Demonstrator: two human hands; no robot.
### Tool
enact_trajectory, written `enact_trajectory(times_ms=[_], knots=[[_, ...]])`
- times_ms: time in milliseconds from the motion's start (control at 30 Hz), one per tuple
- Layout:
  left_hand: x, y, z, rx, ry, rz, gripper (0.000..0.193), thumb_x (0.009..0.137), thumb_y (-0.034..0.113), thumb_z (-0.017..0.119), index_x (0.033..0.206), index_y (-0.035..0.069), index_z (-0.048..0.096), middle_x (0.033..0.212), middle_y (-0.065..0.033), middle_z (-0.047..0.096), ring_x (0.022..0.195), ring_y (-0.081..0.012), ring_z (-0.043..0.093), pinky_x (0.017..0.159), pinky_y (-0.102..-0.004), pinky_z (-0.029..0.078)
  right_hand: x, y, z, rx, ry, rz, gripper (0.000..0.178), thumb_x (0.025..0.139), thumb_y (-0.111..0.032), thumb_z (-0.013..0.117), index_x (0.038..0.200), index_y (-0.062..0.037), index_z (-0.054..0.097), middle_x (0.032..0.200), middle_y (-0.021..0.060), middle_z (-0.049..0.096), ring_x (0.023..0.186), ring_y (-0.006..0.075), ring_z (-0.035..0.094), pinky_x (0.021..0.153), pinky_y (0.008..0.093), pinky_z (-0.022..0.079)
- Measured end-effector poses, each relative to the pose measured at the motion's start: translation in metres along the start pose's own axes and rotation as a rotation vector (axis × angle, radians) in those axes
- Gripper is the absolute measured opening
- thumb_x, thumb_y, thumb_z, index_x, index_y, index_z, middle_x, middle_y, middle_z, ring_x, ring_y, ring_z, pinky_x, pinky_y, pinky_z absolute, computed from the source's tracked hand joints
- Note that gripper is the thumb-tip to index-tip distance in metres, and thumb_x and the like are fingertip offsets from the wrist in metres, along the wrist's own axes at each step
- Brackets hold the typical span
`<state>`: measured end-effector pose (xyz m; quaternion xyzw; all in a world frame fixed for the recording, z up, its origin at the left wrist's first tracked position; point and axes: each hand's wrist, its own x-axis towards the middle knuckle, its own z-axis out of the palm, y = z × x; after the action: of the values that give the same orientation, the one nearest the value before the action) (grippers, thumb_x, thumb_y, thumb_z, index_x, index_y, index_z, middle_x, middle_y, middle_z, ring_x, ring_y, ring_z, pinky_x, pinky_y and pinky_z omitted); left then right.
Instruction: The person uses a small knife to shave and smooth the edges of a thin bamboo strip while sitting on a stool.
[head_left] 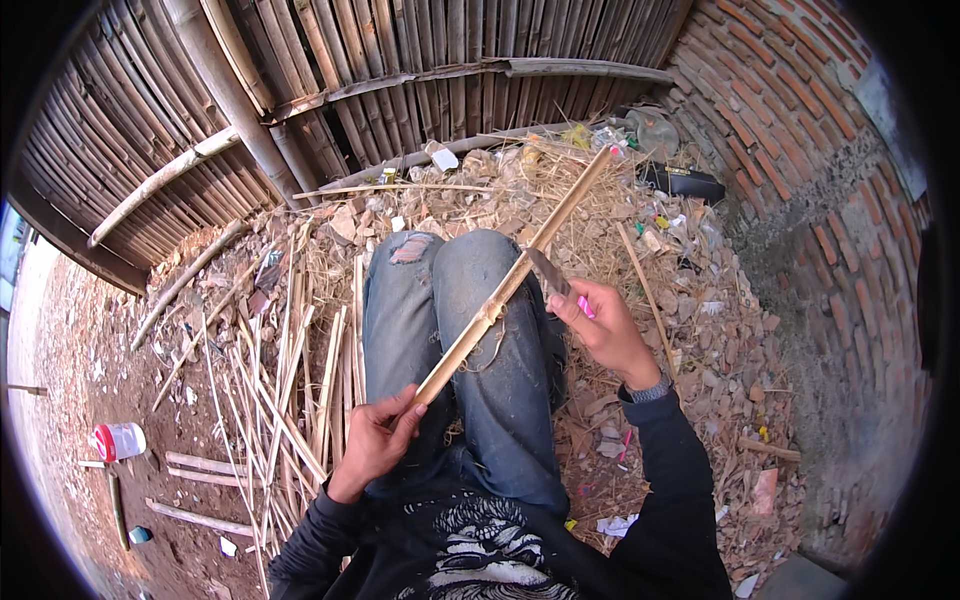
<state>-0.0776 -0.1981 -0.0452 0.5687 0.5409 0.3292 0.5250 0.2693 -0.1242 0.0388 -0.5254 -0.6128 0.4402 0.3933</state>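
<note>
A split bamboo strip (463, 348) slants across my knees, its far end up and to the right. Around its near end my left hand (377, 437) is closed. A knotty joint with a curled fibre shows near the strip's middle. My right hand (603, 325) grips a knife (547, 270) with a pink handle. The blade touches or lies just over the strip's right edge, beyond the joint; I cannot tell how deep it sits. My jeans (408, 330) are bent at the knees beneath the strip.
Many cut bamboo strips (290, 390) lie at my left. A clear tub with a red lid (120, 441) stands farther left. Rubble, straw and litter cover the ground. A bamboo fence (420, 110) is ahead, a brick wall (830, 230) at the right, and a dark case (682, 183) near it.
</note>
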Motion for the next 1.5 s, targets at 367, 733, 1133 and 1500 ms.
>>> enact_trajectory(times_ms=[367,733,1133,1500], knots=[[-0.009,0.015,0.011,0.360,0.190,0.399,0.032,0.092,0.001,0.074,0.124,0.003,0.073,0.070,-0.0174,0.067,0.055,-0.0242,0.066,0.054,-0.0327,0.050,0.017,-0.018,0.041,-0.110,0.061,-0.066,0.029,0.094,-0.027,0.078,0.089,0.0011,0.076,0.064,0.0031,0.065,0.059,0.0068,0.052,0.056,0.0310,0.043],[-0.009,0.010,0.007,0.236,0.075,0.258,0.035,0.097,0.006,0.073,0.130,-0.002,0.069,0.072,-0.0095,0.070,0.059,-0.0117,0.063,0.056,-0.0286,0.050,0.023,-0.010,0.032,-0.209,-0.046,-0.152,0.019,0.095,-0.016,0.072,0.090,0.0015,0.072,0.062,0.0122,0.059,0.056,0.0161,0.052,0.056,0.0355,0.043],[-0.001,0.023,0.016,-0.385,-0.162,-0.307,0.036,0.105,0.019,0.066,0.137,0.003,0.066,0.073,0.0024,0.058,0.060,-0.0033,0.049,0.051,-0.0196,0.039,0.016,0.004,0.039,-0.317,0.103,-0.271,0.019,0.092,-0.012,0.070,0.081,0.0003,0.061,0.064,0.0139,0.057,0.056,0.0259,0.056,0.055,0.0378,0.043],[0.001,0.006,0.021,-1.109,-0.571,-0.538,0.030,0.110,0.020,0.053,0.133,0.003,0.064,0.065,0.0000,0.050,0.043,-0.0057,0.035,0.043,-0.0226,0.028,0.007,0.041,0.040,0.607,-0.087,0.000,0.020,0.101,-0.015,0.068,0.084,-0.0048,0.064,0.062,-0.0051,0.053,0.053,0.0021,0.043,0.050,0.0230,0.032]])
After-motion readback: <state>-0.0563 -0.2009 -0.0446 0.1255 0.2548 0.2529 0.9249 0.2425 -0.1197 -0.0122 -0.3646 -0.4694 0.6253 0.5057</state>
